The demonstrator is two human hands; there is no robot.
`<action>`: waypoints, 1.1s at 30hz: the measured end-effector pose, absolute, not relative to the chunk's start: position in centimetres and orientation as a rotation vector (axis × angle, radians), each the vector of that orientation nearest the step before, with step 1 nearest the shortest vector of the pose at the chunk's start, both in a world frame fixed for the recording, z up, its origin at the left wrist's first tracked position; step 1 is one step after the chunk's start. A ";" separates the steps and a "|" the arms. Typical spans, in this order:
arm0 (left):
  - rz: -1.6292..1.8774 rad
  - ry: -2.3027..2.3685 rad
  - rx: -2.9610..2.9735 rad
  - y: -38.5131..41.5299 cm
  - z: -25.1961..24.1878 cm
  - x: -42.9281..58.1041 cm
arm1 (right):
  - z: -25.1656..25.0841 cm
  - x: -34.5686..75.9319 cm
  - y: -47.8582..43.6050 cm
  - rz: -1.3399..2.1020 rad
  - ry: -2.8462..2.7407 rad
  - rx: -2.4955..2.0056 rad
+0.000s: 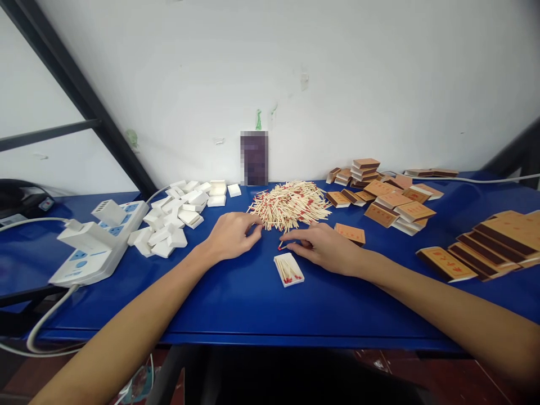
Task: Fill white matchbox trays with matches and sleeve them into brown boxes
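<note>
A heap of loose red-tipped matches lies on the blue table. At its left edge my left hand rests with curled fingers, thumb and forefinger close together; anything between them is too small to make out. My right hand is at the heap's front right, its thumb and fingers pinching a match whose red head points down and left. Just in front of that hand, a small white matchbox tray holds several matches, their heads mostly toward me. A brown and orange matchbox sleeve lies partly behind my right hand.
White matchbox trays are piled left, beside a white power strip with plugs and cables. Matchbox sleeves lie piled at the right, with a larger leaning row nearer. A blurred dark rectangle stands against the wall.
</note>
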State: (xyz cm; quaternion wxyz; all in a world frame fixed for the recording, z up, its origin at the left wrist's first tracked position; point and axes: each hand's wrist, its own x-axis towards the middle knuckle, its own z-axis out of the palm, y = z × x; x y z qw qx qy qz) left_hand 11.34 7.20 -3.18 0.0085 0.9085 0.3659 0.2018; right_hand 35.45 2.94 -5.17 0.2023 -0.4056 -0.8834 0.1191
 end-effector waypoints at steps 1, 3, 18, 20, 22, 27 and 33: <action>0.605 1.070 2.857 7.1 -3.1 11.3 | -5.1 35.4 2.9 0.359 -2.481 -1.129; 0.555 0.897 2.881 6.6 -3.0 11.4 | -5.0 35.4 2.9 0.362 -2.491 -1.133; 0.303 0.577 2.870 4.4 -2.3 12.5 | -4.8 35.5 2.5 0.224 -2.425 -1.339; 0.317 0.555 2.828 4.4 -2.4 12.5 | -4.7 35.5 2.5 0.226 -2.417 -1.383; 0.346 0.576 2.803 4.4 -2.5 12.6 | -4.6 35.5 2.5 0.226 -2.413 -1.414; 0.342 0.641 2.804 4.5 -2.7 12.7 | -4.6 35.7 2.6 0.253 -2.436 -1.367; 0.378 0.776 2.841 4.8 -2.6 12.7 | -4.9 35.8 2.8 0.297 -2.455 -1.264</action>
